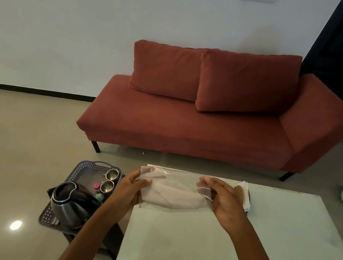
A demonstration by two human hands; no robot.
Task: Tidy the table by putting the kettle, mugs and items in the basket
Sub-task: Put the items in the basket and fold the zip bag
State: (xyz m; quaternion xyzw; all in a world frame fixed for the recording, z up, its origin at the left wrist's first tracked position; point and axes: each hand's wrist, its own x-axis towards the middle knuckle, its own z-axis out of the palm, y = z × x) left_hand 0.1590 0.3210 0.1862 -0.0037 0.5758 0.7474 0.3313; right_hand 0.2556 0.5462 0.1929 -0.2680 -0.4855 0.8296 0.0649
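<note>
Holding a clear plastic bag [171, 194] stretched above the counter [249, 245]

Both hands are closed on the bag. The left hand [132, 187] pinches its left edge between thumb and fingers, and the right hand [223, 202] pinches its right edge the same way, so the bag hangs flat between them over the near-left part of the white counter. Something pale lies inside the bag, but what it is cannot be told. Just behind the right hand, a small pile of white paper [244, 193] rests on the counter.

To the left of the counter a grey perforated basket [83, 168] sits on a low dark stand [110, 242]. In it the steel kettle [70, 206] stands upright at the near end. The two steel mugs [111, 174] stand side by side toward the far right, with a pink-capped item [96, 186] and a green one [99, 196] beside them.

A red sofa [188, 127] stands against the wall beyond.
</note>
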